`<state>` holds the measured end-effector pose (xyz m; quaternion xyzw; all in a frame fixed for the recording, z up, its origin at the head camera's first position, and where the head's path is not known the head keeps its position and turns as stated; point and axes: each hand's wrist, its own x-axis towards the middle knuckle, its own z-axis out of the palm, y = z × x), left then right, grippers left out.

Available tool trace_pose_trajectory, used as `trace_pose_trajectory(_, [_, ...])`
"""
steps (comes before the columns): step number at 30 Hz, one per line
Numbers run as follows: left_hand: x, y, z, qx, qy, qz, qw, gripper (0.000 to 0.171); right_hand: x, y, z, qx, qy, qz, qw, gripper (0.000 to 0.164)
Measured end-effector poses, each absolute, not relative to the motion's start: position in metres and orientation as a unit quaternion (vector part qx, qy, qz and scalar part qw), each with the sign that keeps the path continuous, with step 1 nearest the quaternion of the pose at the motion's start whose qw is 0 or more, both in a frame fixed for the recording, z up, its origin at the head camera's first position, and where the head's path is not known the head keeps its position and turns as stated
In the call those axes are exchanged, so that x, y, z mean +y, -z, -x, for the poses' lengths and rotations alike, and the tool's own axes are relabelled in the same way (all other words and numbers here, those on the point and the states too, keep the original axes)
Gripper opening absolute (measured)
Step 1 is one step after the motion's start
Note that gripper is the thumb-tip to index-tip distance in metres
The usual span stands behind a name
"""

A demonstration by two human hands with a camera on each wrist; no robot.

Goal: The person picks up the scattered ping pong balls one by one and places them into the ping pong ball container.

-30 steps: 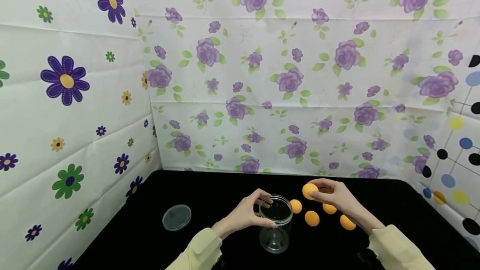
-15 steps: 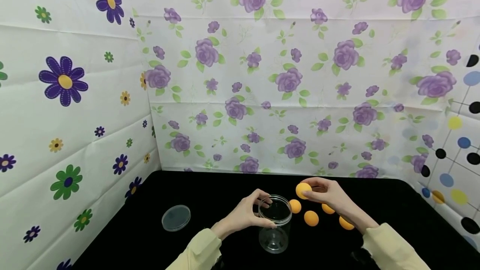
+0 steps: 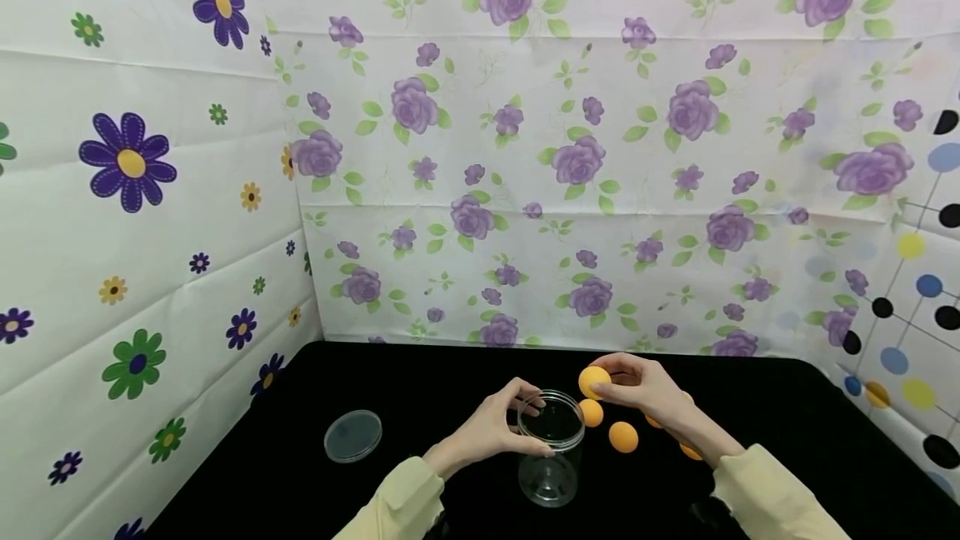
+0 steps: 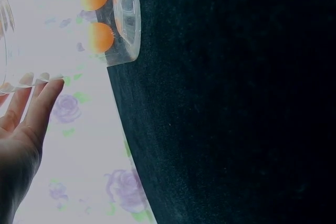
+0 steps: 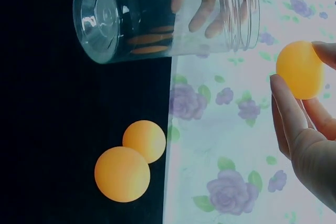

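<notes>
A clear wide-mouthed jar [image 3: 549,473] stands upright on the black table, uncapped. My left hand [image 3: 495,423] grips it near the threaded rim, thumb in front and fingers around the far side; the left wrist view shows those fingers [image 4: 47,100] along the jar's wall. Between thumb and fingertips my right hand [image 3: 648,394] pinches an orange ping-pong ball [image 3: 593,382], raised just right of and behind the jar's mouth. In the right wrist view the held ball [image 5: 300,70] is apart from the rim. No ball shows inside the jar.
Several more orange balls lie right of the jar, among them one close beside it [image 3: 592,413] and one nearer the front [image 3: 623,437]; others are partly hidden under the right forearm. A round translucent lid [image 3: 353,437] lies at left. Flowered cloth walls [image 3: 480,148] enclose the table.
My right hand has carried the pinched ball leftward, closer to the jar's mouth. The left hand and the jar have stayed in place.
</notes>
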<state>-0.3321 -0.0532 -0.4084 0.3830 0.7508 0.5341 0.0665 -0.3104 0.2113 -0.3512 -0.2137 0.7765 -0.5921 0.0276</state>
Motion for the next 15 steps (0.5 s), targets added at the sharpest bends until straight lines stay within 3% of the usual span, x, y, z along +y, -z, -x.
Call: trace_pose_trajectory(15, [-0.053, 0.407, 0.33, 0.758, -0.531, -0.374, 0.063, 0.058, 0.193, 0.348, 0.307, 0.783, 0.581, 0.223, 0.024, 0.038])
